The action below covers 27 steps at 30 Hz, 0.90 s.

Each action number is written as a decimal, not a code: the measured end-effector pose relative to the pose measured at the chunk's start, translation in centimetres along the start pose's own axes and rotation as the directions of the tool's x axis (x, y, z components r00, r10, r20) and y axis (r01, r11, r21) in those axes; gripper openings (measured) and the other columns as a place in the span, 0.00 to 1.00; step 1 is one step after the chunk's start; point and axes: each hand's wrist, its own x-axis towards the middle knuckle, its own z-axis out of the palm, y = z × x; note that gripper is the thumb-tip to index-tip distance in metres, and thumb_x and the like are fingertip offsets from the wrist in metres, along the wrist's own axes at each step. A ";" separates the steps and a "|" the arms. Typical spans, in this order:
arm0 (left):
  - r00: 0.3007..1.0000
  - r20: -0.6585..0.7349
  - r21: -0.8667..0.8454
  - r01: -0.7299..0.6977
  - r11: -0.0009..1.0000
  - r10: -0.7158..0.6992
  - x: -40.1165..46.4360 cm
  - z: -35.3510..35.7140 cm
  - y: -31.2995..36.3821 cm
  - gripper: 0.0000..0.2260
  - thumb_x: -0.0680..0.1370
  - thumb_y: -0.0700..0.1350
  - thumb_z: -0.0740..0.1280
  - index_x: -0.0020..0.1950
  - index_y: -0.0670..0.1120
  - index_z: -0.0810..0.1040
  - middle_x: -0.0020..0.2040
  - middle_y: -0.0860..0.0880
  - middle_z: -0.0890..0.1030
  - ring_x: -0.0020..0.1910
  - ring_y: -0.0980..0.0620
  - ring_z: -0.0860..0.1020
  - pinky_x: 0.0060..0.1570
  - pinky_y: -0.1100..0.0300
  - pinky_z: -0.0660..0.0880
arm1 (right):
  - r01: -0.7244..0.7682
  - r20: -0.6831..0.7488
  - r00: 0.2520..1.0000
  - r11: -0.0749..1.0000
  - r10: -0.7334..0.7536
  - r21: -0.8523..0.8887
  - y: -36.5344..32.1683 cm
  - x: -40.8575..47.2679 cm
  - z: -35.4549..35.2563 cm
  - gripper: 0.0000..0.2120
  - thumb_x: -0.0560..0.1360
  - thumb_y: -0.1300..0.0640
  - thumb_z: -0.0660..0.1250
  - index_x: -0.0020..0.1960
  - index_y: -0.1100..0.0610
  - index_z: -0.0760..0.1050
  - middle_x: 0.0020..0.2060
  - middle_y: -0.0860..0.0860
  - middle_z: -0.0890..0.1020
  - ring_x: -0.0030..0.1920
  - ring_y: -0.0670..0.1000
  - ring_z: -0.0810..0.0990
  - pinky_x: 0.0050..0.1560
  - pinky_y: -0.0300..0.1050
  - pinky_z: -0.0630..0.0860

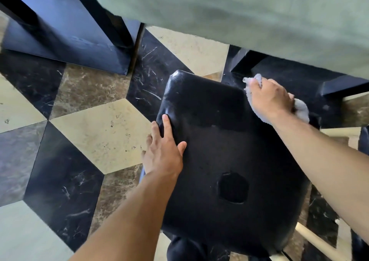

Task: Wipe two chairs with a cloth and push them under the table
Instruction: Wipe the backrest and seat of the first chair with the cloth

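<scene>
A black padded chair seat [219, 141] fills the middle of the view, with a torn patch [232, 187] near its front. My left hand [162, 153] lies flat along the seat's left edge, fingers straight, thumb on top of the seat. My right hand [268, 99] grips a crumpled white cloth [301, 111] at the seat's far right corner. The green tabletop [239, 11] hangs over the far side of the seat.
A dark table base [65, 41] stands on the floor at the upper left, and dark legs [339, 85] sit under the tabletop at the right. The floor [89, 131] is patterned marble in cream, brown and black. A pale bar [315, 240] shows at the lower right.
</scene>
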 end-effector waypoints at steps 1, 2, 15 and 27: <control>1.000 -0.007 0.014 -0.006 1.000 0.006 -0.1 0.1 -0.1 0.38 0.80 0.58 0.61 0.80 0.54 0.38 0.80 0.47 0.48 0.74 0.42 0.59 0.67 0.45 0.67 | 0.070 0.047 0.996 0.997 -0.072 0.039 -2.9 0.3 0.5 0.26 0.78 0.39 0.46 0.61 0.48 0.76 0.61 0.57 0.80 0.62 0.64 0.76 0.63 0.62 0.68; 1.000 -0.010 0.027 -0.008 1.000 0.008 -0.2 0.1 -0.2 0.37 0.81 0.59 0.60 0.80 0.54 0.37 0.80 0.48 0.47 0.74 0.42 0.59 0.67 0.44 0.67 | 0.146 0.085 0.985 0.987 -0.151 0.067 -6.0 0.5 1.1 0.25 0.77 0.38 0.48 0.61 0.47 0.76 0.62 0.57 0.80 0.62 0.64 0.77 0.61 0.60 0.70; 0.639 -0.104 -0.629 0.551 0.548 -0.762 2.4 -3.4 -1.6 0.23 0.76 0.46 0.64 0.68 0.38 0.65 0.67 0.38 0.69 0.67 0.38 0.68 0.63 0.48 0.65 | 0.935 0.379 0.355 0.320 -0.854 -0.154 -16.3 -10.4 6.8 0.21 0.81 0.43 0.54 0.60 0.50 0.81 0.56 0.50 0.80 0.64 0.59 0.72 0.78 0.59 0.49; 0.996 0.002 -0.114 -0.087 0.990 0.088 8.9 -16.1 -5.3 0.15 0.79 0.50 0.60 0.53 0.40 0.78 0.50 0.40 0.82 0.49 0.39 0.81 0.46 0.51 0.76 | 0.740 0.352 0.673 0.581 -0.651 -0.339 -21.5 -2.7 4.1 0.19 0.78 0.40 0.55 0.53 0.48 0.80 0.53 0.50 0.82 0.57 0.59 0.77 0.59 0.56 0.68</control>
